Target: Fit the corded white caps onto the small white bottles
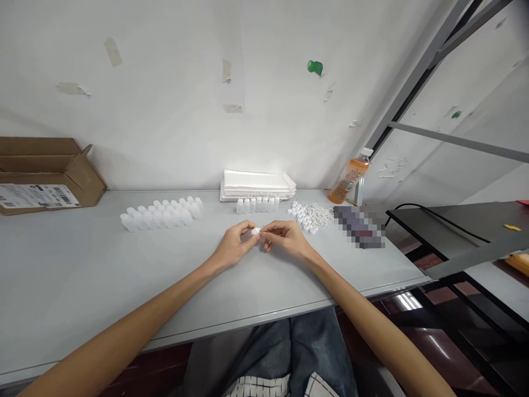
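Above the middle of the table, my left hand (232,246) pinches a small white cap (255,231) between thumb and fingers. My right hand (289,238) meets it from the right, its fingertips closed at the cap's end. Whatever those right fingertips grip is too small to make out. Just beyond my hands stands a short row of small white squeeze bottles (258,205) with thin tips. Loose white caps (305,215) lie piled to the right, beside small white looped pieces (322,215). Farther left, small translucent bottles (163,215) stand in rows.
A stack of flat white packets (256,181) lies against the wall. An open cardboard box (45,173) occupies the table's left back. At the right are an orange drink bottle (349,177), a blurred-out dark item (359,227) and a metal frame (407,99).
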A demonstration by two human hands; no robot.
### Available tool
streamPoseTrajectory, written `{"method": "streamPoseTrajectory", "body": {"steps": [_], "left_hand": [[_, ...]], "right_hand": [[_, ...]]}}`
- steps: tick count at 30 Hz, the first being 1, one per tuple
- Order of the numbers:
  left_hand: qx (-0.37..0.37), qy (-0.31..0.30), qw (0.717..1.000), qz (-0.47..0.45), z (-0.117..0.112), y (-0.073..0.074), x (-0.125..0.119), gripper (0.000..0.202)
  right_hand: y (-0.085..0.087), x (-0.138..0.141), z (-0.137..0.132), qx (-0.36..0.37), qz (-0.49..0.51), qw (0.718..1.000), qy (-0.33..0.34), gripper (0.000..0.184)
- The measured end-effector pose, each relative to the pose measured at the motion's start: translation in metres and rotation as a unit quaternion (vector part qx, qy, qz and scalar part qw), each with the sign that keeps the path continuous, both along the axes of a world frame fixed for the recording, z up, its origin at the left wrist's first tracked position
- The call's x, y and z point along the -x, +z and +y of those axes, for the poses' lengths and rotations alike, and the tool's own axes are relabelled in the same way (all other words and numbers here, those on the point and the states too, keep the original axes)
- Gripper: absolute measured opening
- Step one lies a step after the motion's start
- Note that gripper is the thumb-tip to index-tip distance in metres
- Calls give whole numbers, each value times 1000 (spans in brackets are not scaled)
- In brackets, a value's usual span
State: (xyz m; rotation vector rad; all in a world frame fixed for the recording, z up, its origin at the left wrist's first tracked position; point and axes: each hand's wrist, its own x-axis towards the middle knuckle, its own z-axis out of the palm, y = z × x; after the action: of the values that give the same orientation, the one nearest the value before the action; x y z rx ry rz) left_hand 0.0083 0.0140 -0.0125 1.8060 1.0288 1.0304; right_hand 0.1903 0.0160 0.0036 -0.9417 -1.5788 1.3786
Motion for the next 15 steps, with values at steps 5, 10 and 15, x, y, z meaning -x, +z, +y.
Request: {"method": "streamPoseTrajectory", "body": {"steps": [5, 10, 15], "left_hand": [[-5, 2, 1000, 9, 1, -2, 0, 17], [-16, -2, 1000, 21, -1, 0, -1, 17], [-12, -17, 1000, 18, -2, 4, -1, 18]], "right_hand": [[0, 2, -1, -3, -2, 1000, -6, 31], [-3, 0, 0, 10, -26, 1000, 2, 31], [2, -2, -2, 14, -20, 1000, 15, 29]]}}
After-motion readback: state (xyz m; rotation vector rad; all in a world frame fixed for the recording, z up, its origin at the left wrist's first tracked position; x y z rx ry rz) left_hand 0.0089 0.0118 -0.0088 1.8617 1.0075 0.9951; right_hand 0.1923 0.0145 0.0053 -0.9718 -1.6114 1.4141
